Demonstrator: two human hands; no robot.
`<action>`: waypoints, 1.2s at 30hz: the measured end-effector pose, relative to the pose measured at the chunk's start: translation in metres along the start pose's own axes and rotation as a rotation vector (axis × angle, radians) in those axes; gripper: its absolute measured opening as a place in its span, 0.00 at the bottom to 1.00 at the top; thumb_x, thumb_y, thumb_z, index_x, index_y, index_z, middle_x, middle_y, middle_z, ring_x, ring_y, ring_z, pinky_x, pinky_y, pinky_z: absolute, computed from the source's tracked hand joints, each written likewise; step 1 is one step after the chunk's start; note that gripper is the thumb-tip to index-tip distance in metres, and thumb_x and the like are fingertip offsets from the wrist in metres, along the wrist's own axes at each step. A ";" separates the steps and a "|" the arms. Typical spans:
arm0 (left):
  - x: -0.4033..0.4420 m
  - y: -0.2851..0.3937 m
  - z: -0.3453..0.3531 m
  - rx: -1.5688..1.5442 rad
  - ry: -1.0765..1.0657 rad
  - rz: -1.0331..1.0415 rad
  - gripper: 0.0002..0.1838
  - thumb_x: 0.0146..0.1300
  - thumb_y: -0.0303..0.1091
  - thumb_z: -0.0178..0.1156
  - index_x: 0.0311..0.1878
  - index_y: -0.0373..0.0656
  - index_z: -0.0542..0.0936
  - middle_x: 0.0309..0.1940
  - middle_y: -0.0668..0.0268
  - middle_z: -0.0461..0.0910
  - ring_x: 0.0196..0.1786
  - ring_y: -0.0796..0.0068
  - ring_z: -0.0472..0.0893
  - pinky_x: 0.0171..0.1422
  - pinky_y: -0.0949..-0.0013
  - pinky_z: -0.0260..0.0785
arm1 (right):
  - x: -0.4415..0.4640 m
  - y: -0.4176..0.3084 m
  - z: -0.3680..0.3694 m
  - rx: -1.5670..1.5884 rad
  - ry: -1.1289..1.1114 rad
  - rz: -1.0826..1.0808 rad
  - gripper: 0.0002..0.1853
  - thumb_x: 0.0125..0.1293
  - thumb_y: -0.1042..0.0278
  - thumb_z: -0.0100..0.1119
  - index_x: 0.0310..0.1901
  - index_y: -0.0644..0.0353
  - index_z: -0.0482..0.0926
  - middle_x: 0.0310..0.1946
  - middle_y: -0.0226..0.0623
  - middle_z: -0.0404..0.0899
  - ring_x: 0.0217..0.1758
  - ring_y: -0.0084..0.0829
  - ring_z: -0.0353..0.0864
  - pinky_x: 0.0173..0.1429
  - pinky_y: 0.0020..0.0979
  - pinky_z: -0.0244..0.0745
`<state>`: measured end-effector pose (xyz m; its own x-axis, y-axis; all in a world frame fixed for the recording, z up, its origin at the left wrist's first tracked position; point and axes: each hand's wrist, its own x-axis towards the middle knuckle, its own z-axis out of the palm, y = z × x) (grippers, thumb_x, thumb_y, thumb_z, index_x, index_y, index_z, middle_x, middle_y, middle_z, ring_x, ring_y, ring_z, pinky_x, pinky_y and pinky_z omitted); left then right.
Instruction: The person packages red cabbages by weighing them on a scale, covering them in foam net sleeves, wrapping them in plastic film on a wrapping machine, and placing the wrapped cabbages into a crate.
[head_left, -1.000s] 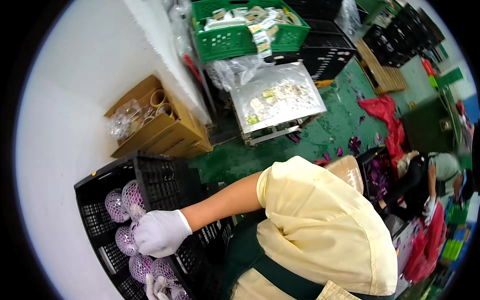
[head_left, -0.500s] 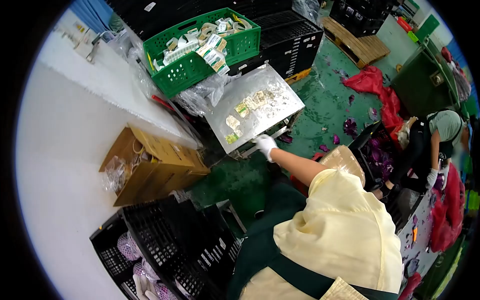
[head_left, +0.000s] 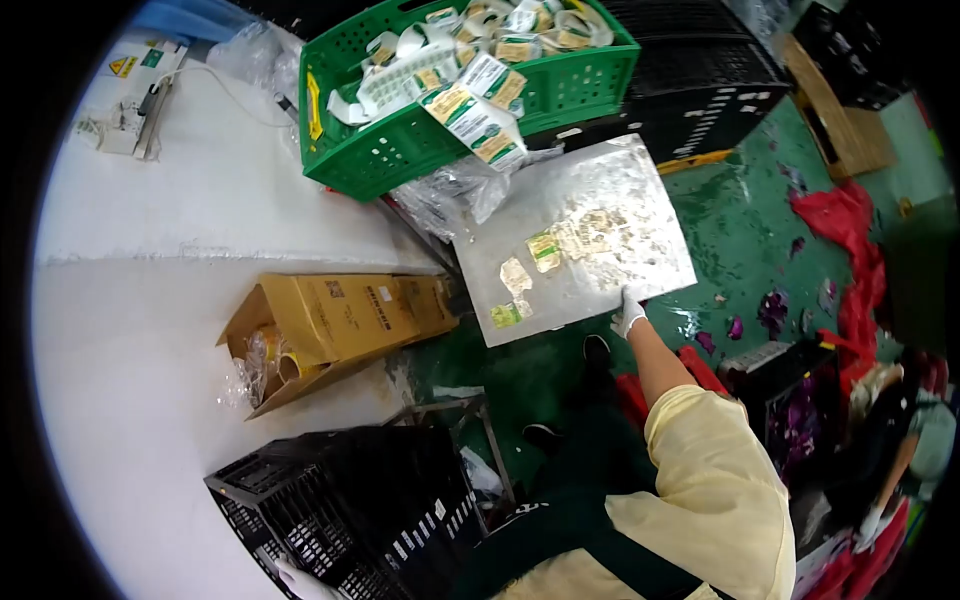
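Note:
My right hand (head_left: pixel 628 315), in a white glove, is closed on the near edge of a metal table (head_left: pixel 590 190), its thumb on top. Torn cream and green labels (head_left: pixel 543 251) are stuck to the tabletop, with whitish residue around them. My left hand (head_left: pixel 303 583), also gloved in white, shows only in part at the bottom edge, against a black plastic crate (head_left: pixel 400 530). Its fingers are mostly cut off, so their grip is unclear.
A green crate (head_left: pixel 390 160) full of label rolls stands beyond the table. A cardboard box (head_left: pixel 350 315) lies by the white wall. Purple leaf scraps (head_left: pixel 773 312) litter the wet green floor. At right, a co-worker (head_left: pixel 930 440) bends near red netting (head_left: pixel 850 260).
My view has shifted left and closer to the table. The table has turned somewhat, and my right hand has moved along its near edge. The purple netted produce has gone out of sight.

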<state>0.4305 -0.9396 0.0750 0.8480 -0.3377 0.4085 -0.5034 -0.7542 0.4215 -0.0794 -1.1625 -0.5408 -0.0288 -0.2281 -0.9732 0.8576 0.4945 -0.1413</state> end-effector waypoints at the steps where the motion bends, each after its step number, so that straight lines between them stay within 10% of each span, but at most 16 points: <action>1: 0.009 -0.006 0.001 -0.024 -0.033 -0.035 0.24 0.75 0.44 0.48 0.58 0.31 0.76 0.55 0.53 0.79 0.56 0.60 0.79 0.63 0.64 0.70 | -0.001 0.004 0.006 0.097 -0.047 -0.029 0.40 0.61 0.35 0.62 0.67 0.55 0.67 0.62 0.40 0.72 0.62 0.43 0.72 0.65 0.54 0.66; 8: 0.013 -0.016 -0.002 0.096 -0.083 -0.135 0.37 0.75 0.59 0.35 0.62 0.33 0.76 0.56 0.56 0.80 0.58 0.63 0.78 0.66 0.65 0.66 | -0.015 0.019 -0.013 0.131 -0.115 -0.004 0.40 0.60 0.30 0.59 0.68 0.45 0.65 0.65 0.32 0.69 0.66 0.36 0.68 0.65 0.45 0.68; 20: 0.007 -0.041 -0.017 -0.196 -0.008 -0.068 0.31 0.76 0.54 0.42 0.60 0.32 0.75 0.52 0.52 0.81 0.55 0.65 0.80 0.64 0.66 0.69 | -0.051 0.029 -0.069 0.087 -0.053 0.132 0.43 0.62 0.25 0.50 0.70 0.47 0.62 0.69 0.40 0.64 0.71 0.42 0.63 0.73 0.55 0.57; 24: -0.029 -0.032 -0.057 -0.396 0.059 0.019 0.27 0.77 0.50 0.42 0.63 0.38 0.74 0.58 0.56 0.77 0.59 0.64 0.77 0.65 0.65 0.68 | -0.114 0.054 -0.035 -0.725 0.027 0.432 0.46 0.65 0.22 0.37 0.70 0.54 0.62 0.67 0.49 0.66 0.65 0.49 0.71 0.68 0.61 0.61; 28: -0.056 -0.092 -0.150 -0.554 0.172 -0.169 0.25 0.77 0.47 0.44 0.64 0.38 0.73 0.58 0.57 0.77 0.61 0.66 0.75 0.65 0.66 0.66 | -0.201 0.110 -0.008 -1.360 -0.415 0.016 0.46 0.67 0.23 0.27 0.62 0.59 0.72 0.52 0.46 0.80 0.51 0.44 0.81 0.57 0.50 0.72; 32: -0.074 -0.221 -0.257 -0.543 0.387 -0.251 0.23 0.75 0.41 0.49 0.65 0.35 0.71 0.59 0.53 0.76 0.61 0.64 0.75 0.67 0.67 0.65 | -0.241 0.151 0.102 -1.399 -0.843 -0.500 0.35 0.72 0.34 0.40 0.55 0.62 0.78 0.52 0.40 0.81 0.50 0.37 0.81 0.53 0.40 0.74; 34: -0.081 -0.264 -0.281 -0.545 0.534 -0.412 0.23 0.74 0.36 0.50 0.66 0.33 0.69 0.63 0.49 0.72 0.63 0.60 0.73 0.69 0.63 0.65 | -0.257 0.196 0.167 -0.833 -1.148 -0.136 0.21 0.72 0.49 0.52 0.49 0.60 0.82 0.44 0.38 0.84 0.41 0.31 0.83 0.43 0.29 0.76; 36: -0.092 -0.337 -0.309 -0.388 0.555 -0.392 0.22 0.73 0.34 0.52 0.65 0.33 0.70 0.59 0.50 0.75 0.61 0.60 0.76 0.65 0.63 0.69 | -0.351 0.234 0.216 -1.102 -1.238 -0.356 0.14 0.73 0.59 0.51 0.47 0.59 0.81 0.43 0.33 0.84 0.40 0.28 0.82 0.46 0.28 0.76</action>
<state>0.4706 -0.4799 0.1454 0.8203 0.3212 0.4733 -0.2929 -0.4748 0.8299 0.2425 -1.1480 -0.1929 0.7200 -0.6556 -0.2278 0.1434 0.4617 -0.8754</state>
